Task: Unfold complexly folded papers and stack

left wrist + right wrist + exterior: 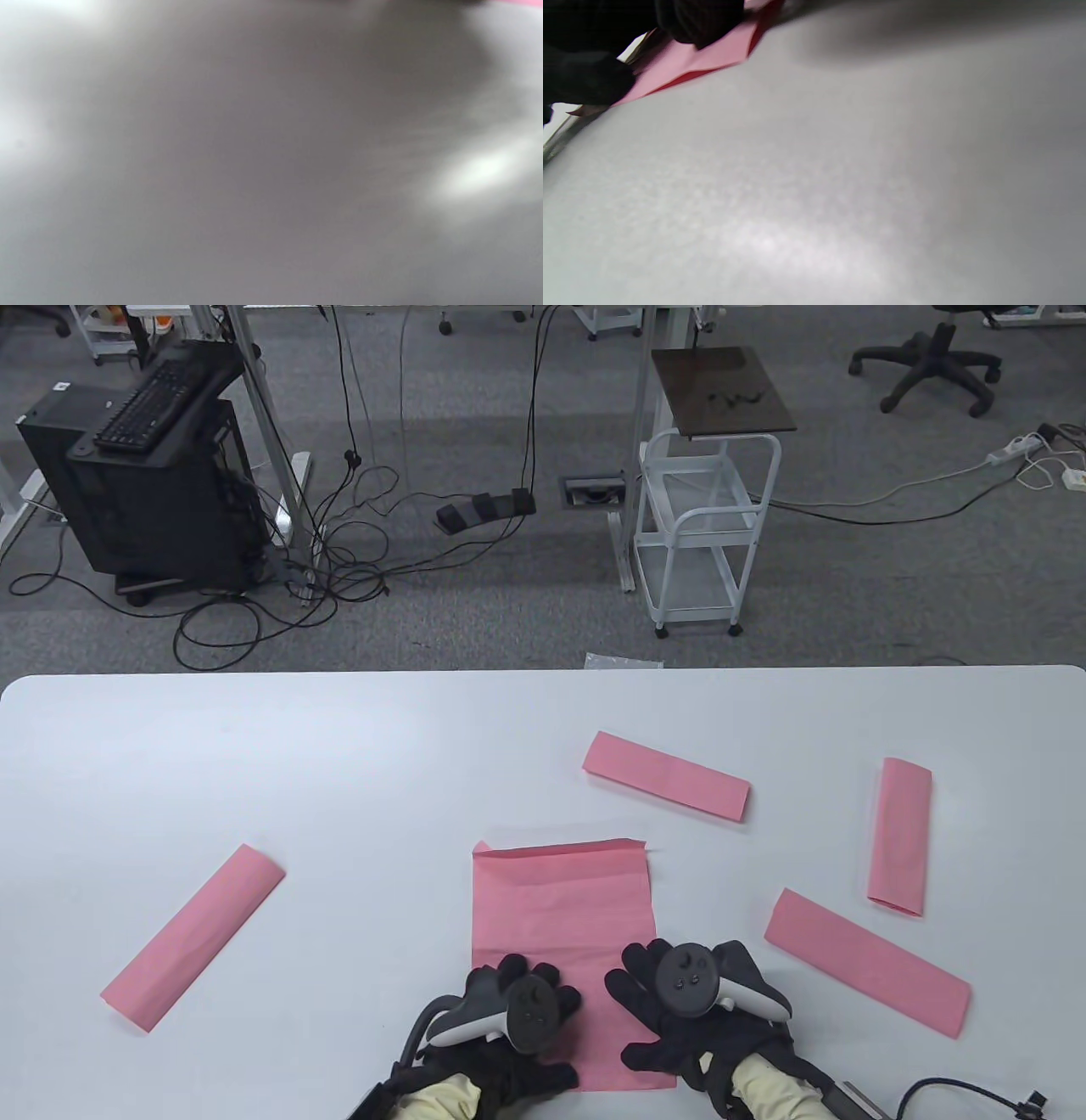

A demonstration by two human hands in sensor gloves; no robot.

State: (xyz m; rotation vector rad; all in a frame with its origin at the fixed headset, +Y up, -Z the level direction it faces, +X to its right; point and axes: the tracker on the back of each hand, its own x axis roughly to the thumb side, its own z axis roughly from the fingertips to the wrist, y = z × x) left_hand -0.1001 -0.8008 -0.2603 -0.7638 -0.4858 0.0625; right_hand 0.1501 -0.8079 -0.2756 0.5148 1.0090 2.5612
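Left wrist view is a blur; hands (594, 1010) hide the paper's (560, 899) near edge.

Surface: a white table (254, 746) with rounded far corners.
Centre: a partly unfolded pink sheet (560, 899) is laid flat at the near edge (its far edge is turned over in a narrow flap).
Left: one folded pink strip (193, 937) is laid diagonally.
Right: three folded pink strips (667, 775) (900, 836) (865, 960) are spread apart.
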